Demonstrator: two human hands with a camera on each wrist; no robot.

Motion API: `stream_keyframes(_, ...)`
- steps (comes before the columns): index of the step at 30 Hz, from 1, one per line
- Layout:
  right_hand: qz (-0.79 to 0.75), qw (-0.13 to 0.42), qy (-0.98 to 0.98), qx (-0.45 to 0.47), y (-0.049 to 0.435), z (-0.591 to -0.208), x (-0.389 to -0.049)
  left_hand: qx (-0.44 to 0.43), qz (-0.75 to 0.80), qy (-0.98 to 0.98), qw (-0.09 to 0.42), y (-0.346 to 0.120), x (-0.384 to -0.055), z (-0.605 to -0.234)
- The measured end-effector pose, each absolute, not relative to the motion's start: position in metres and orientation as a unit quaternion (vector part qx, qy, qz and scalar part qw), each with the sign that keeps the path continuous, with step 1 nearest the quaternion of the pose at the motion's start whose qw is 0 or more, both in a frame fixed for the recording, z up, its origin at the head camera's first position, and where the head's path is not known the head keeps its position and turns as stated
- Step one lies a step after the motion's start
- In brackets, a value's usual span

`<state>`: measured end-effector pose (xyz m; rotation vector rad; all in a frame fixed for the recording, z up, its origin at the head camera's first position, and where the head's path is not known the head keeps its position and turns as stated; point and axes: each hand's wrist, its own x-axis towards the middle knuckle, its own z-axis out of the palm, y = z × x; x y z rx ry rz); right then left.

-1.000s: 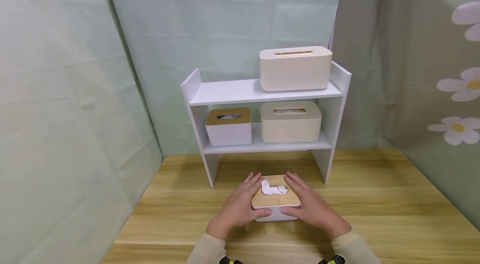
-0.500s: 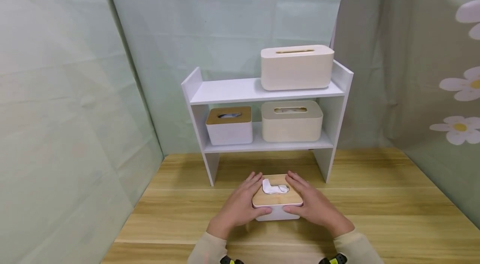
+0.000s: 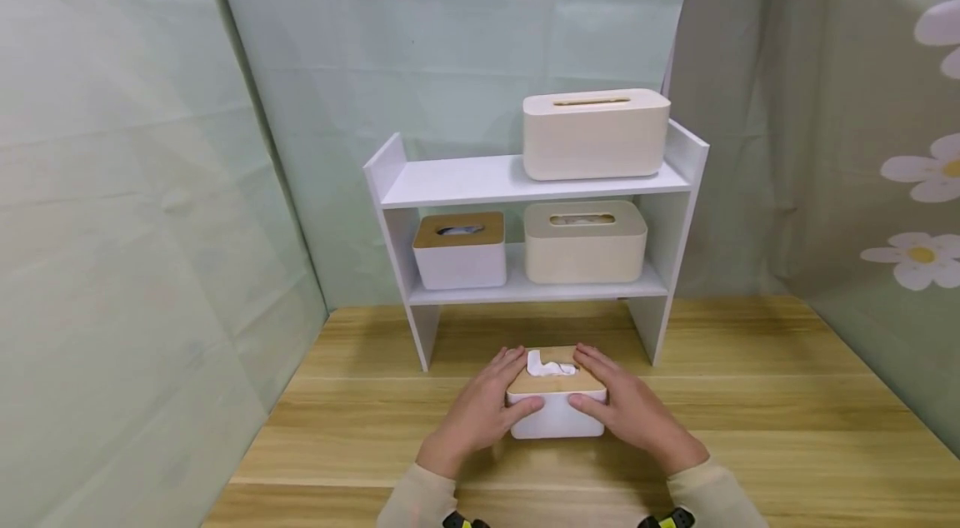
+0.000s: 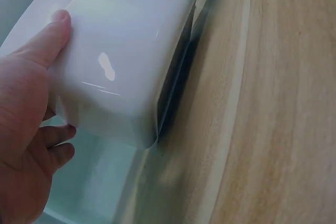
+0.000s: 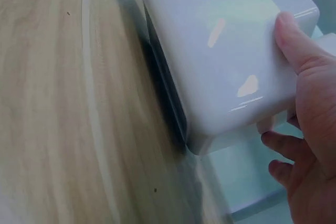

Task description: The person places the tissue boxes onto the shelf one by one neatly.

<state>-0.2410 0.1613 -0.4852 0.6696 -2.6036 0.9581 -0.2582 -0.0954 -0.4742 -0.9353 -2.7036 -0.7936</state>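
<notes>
A white tissue box (image 3: 557, 417) with a pale wooden lid sits between my two hands in front of the shelf. White tissue pokes up from the slot in its lid. My left hand (image 3: 483, 399) grips the box's left side, its thumb on the front face and fingers along the side. On the opposite side my right hand (image 3: 639, 405) holds it in the same way. Both wrist views show the glossy front wall of the box (image 4: 126, 51), with a dark gap along its lower edge over the wood.
Behind the hands stands a white two-tier shelf (image 3: 461, 183). A large cream tissue box (image 3: 592, 141) is on its top tier. The lower tier bears a white wooden-lidded box (image 3: 461, 261) and a cream box (image 3: 585, 253). Wooden tabletop (image 3: 337, 428) spreads around; cloth hangs at the sides.
The tissue box has tipped or risen slightly between my hands: more of its front face shows and less of its lid. Both thumbs have moved up with it.
</notes>
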Motion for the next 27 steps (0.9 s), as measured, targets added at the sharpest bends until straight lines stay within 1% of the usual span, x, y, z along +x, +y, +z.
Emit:
stream_keyframes(8, 0.349, 0.184, -0.894, 0.212, 0.1581, -0.4871, -0.2422, -0.302, -0.296, -0.899, 0.112, -0.0922, -0.2579, -0.4766)
stream_keyframes(10, 0.349, 0.188, -0.893, 0.212, 0.1578, -0.4868, -0.2425, -0.299, -0.304, -0.898, 0.110, -0.0920, -0.2581, -0.4765)
stream_keyframes(17, 0.332, 0.175, -0.900, 0.222, 0.1588, -0.4871, -0.2444, -0.291, -0.298, -0.904, 0.092, -0.0925, -0.2602, -0.4771)
stream_keyframes(24, 0.327, 0.177, -0.902, 0.220, 0.1577, -0.4876, -0.2452, -0.282, -0.307, -0.906, 0.071, -0.0927, -0.2623, -0.4801)
stream_keyframes(27, 0.330, 0.180, -0.900, 0.220, 0.1576, -0.4882, -0.2453, -0.283, -0.311, -0.905, 0.071, -0.0928, -0.2627, -0.4805)
